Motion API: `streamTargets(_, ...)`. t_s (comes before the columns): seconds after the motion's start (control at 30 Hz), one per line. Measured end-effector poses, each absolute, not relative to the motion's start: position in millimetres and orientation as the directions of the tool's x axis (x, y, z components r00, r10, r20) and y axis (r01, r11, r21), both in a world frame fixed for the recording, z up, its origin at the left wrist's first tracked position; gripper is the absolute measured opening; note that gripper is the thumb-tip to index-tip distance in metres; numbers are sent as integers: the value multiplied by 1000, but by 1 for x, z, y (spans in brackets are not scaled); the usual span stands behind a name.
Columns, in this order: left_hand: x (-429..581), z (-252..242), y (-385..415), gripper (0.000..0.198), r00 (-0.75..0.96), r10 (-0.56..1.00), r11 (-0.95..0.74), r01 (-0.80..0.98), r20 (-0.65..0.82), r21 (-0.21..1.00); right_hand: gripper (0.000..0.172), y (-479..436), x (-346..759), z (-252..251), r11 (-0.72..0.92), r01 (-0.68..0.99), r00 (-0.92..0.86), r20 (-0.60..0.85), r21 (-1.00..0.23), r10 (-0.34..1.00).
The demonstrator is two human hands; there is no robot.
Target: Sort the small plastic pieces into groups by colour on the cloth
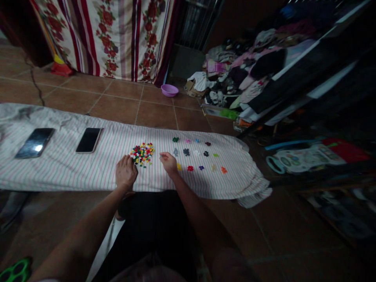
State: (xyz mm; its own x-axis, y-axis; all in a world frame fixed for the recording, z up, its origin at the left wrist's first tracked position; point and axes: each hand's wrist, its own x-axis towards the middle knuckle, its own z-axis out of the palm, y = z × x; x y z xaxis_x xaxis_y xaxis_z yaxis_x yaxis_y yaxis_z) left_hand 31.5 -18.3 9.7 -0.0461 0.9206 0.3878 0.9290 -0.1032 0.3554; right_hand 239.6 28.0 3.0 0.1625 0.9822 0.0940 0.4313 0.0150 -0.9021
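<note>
On a striped cloth lies a mixed pile of small coloured pieces (143,153), too small for me to tell their kind. My left hand (126,171) rests palm down at the pile's left edge, its fingers laid out on the cloth. Just right of the pile, my right hand (169,162) is closed in a pinch; what sits at its fingertips is too small to make out. Beyond it are small single-colour heaps in rows, among them a green heap (175,139), a dark grey heap (186,152), a red heap (190,168) and an orange heap (224,170). My right hand partly covers a yellow heap (179,167).
The striped cloth (64,168) covers a long, narrow surface. To the left lie a phone (89,140) and a dark glossy tablet-like device (35,143). On the tiled floor behind stand a purple basin (169,91) and a heap of clothes (235,74).
</note>
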Motion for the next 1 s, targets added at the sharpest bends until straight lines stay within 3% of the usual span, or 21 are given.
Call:
streamTargets(0.2, 32, 12, -19, 36, -42, 925, -108, 923, 376, 368, 22, 34, 271, 14, 25, 558, 192, 159, -830, 968)
streamTargets(0.33, 32, 12, -19, 36, -43, 925, -108, 922, 376, 371, 23, 41, 299, 27, 2, 694, 226, 220, -720, 949)
streamTargets(0.47, 32, 12, -19, 35, -41, 926, -107, 925, 376, 365, 22, 46, 320, 32, -75, 757, 261, 194, -649, 946)
streamTargets(1.0, 33, 13, -20, 35, -56, 931, -94, 917, 360, 387, 28, 71, 326, 18, -7, 774, 163, 187, -634, 969)
